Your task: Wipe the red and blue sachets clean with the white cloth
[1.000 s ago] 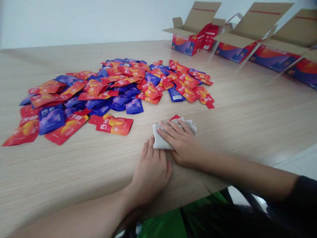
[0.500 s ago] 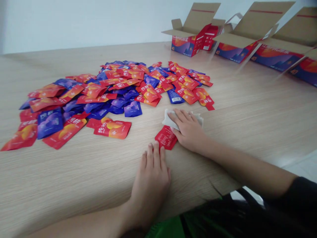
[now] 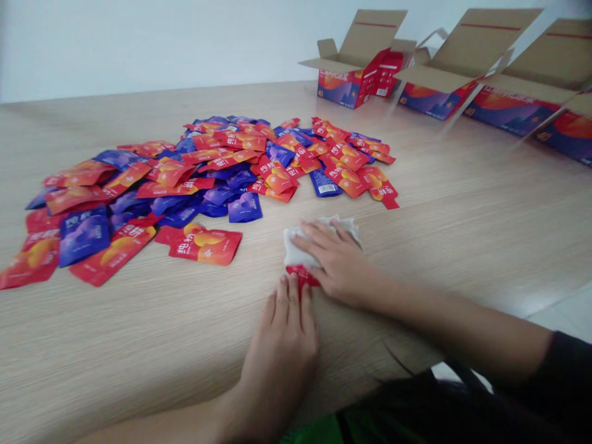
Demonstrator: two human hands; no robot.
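A folded white cloth (image 3: 294, 249) lies under the fingers of my right hand (image 3: 345, 265), which holds it pressed down over the upper part of a red pouch (image 3: 303, 275). My left hand (image 3: 284, 339) lies flat, fingers stretched out, its tips on the pouch's near edge. Cloth and fingers hide most of this pouch. To the left, a lone red-orange pouch (image 3: 208, 246) lies flat on the table. Beyond it spreads a heap of red-orange and purple-blue pouches (image 3: 185, 169), loosely overlapping, with spouts or narrow necks on some.
Several printed cardboard boxes stand at the back right, flaps up, among them a near-wall box (image 3: 340, 89), a middle box (image 3: 428, 98) and a right box (image 3: 509, 111). The wood-grain table (image 3: 139, 333) meets a white wall (image 3: 152, 43); its front edge runs close to my body.
My right hand and the cloth have slid toward me and slightly left, covering more of the red pouch. My left hand stays at the pouch's near edge. The view has shifted slightly.
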